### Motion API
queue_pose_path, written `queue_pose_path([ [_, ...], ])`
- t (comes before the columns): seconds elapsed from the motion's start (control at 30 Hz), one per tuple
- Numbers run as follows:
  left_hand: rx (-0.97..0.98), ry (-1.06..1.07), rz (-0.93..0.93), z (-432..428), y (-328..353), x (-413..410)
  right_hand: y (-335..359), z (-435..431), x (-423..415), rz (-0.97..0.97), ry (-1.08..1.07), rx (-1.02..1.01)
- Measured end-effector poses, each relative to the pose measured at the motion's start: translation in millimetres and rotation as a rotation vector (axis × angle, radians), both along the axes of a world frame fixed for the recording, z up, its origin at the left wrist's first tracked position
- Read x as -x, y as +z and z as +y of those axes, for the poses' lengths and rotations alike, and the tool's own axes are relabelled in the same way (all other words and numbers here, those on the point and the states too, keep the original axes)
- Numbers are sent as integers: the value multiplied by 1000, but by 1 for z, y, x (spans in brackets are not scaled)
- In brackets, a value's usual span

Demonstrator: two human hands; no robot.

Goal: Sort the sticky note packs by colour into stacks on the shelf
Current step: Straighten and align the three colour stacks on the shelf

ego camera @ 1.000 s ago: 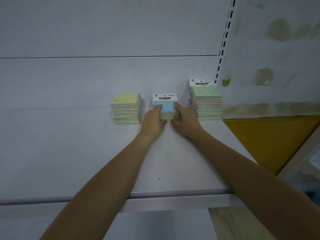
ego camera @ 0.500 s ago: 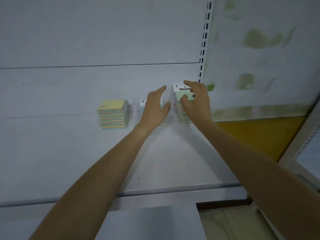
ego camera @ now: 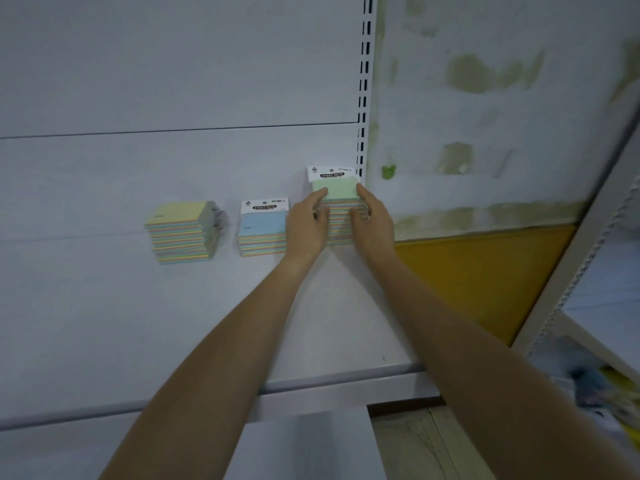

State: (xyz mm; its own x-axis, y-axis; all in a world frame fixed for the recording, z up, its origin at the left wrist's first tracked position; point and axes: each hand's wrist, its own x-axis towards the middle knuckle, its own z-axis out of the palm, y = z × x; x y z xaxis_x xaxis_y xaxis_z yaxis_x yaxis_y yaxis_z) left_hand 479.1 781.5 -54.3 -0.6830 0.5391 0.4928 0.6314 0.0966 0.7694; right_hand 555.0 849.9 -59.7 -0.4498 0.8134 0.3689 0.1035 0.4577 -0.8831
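Evidently squaring up: the left hand (ego camera: 308,221) and right hand (ego camera: 374,221) clasp the green-topped stack (ego camera: 337,192) right of centre on the shelf (ego camera: 207,323), fingers curled; press evenly, aligning edges.

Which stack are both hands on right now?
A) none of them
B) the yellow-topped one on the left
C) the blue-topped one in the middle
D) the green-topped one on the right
D: the left hand and right hand grip opposite sides of the green stack, thumbs on its top pack. The blue stack and yellow stack stand further left.
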Motion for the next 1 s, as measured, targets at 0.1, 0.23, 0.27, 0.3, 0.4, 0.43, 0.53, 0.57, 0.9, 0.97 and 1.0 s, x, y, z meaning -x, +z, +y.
queue_pose_path([
  [0.1,3,18,43,5,-4,3,-2,2,1,69,10,57],
  [0.23,-10,30,46,9,-7,4,-2,1,-2,108,15,88],
  [0.27,1,34,30,9,-7,5,-2,0,-2,124,15,100],
  [0.3,7,35,10,10,-7,6,-2,0,-3,131,15,109],
  [0.4,-23,17,-55,10,-5,7,-1,-3,-5,121,15,115],
  [0.43,-40,12,-72,10,-5,8,0,-4,-7,114,26,109],
  [0.53,-44,-29,-127,6,-6,7,-1,-7,-12,55,72,70],
  [0.57,-23,-59,-139,4,-8,7,-2,-7,-13,33,75,64],
  [0.9,95,-99,-101,8,-19,6,-6,-4,-13,-47,53,66],
  [0.97,106,-96,-84,7,-20,4,-7,-3,-13,-85,51,70],
  [1.0,115,-101,-79,7,-20,3,-7,-3,-12,-106,48,68],
])
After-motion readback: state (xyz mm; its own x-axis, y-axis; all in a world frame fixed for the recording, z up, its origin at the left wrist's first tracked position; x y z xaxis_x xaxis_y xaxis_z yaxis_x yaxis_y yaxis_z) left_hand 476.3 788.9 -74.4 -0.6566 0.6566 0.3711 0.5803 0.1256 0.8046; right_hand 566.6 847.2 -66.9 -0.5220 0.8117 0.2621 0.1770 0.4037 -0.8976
